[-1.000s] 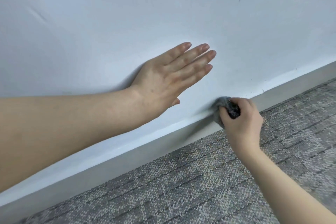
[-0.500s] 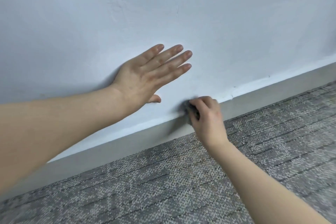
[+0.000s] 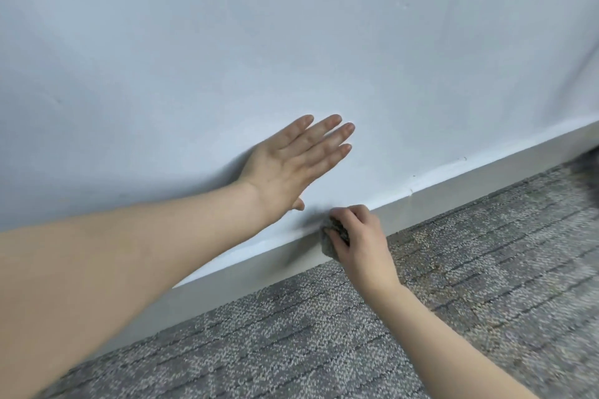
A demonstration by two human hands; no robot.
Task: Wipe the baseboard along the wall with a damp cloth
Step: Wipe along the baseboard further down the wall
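Gripping what, over at the right hand (image 3: 359, 236)?
— Grips a small wadded grey cloth (image 3: 328, 246), with fingers curled tight around it and most of the wad hidden inside the fist.
Sitting where, that cloth?
— Pressed against the long pale grey baseboard (image 3: 470, 189), touching its face just under the white top edge, about midway along the visible run.
And the left hand (image 3: 285, 168)?
— Lies flat on the plain pale blue-grey painted wall (image 3: 291, 42), fully open with straight fingers held close together and pointing up toward the right. Holds nothing. Rests just above the baseboard's top edge, with the thumb tucked low.
Touching the right hand?
— Near, but apart; sits just up and left of the fist.
Anything below?
— Shows grey patterned loop-pile carpet (image 3: 421, 317), meeting the baseboard's bottom edge all the way along. Lies beneath the bare right forearm.
And at the baseboard's far right end?
— Shows only a dark blur (image 3: 590, 168) at the carpet's edge; cannot tell what.
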